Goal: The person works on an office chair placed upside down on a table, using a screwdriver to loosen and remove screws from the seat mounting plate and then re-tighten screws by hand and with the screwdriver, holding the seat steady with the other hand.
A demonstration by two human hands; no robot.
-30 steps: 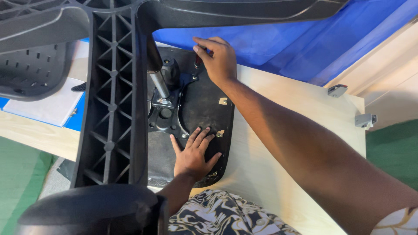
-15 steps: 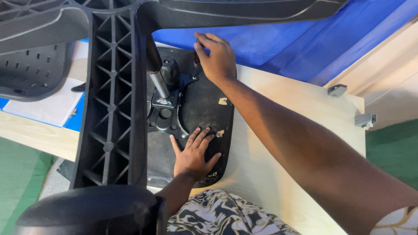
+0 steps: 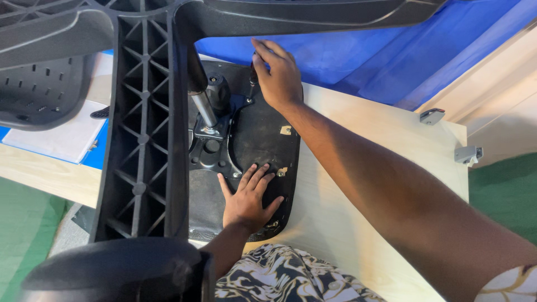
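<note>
Pale wooden table (image 3: 358,168), blue sheet (image 3: 358,50) at its far edge, green floor (image 3: 509,196) beyond. Upturned black chair seat (image 3: 263,145) lies on the table, its ribbed base leg (image 3: 142,128) in the foreground. Left hand (image 3: 246,201) flat, fingers spread, pressing the seat's near end. Right hand (image 3: 277,75) curled round a small dark tool (image 3: 253,78) at the far end.

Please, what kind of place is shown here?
Probably a workshop or furniture assembly area. An upturned chair seat lies on a pale wooden table, a ribbed black chair base stands over it, metal brackets are fixed to a panel, and blue sheeting is spread behind.
</note>
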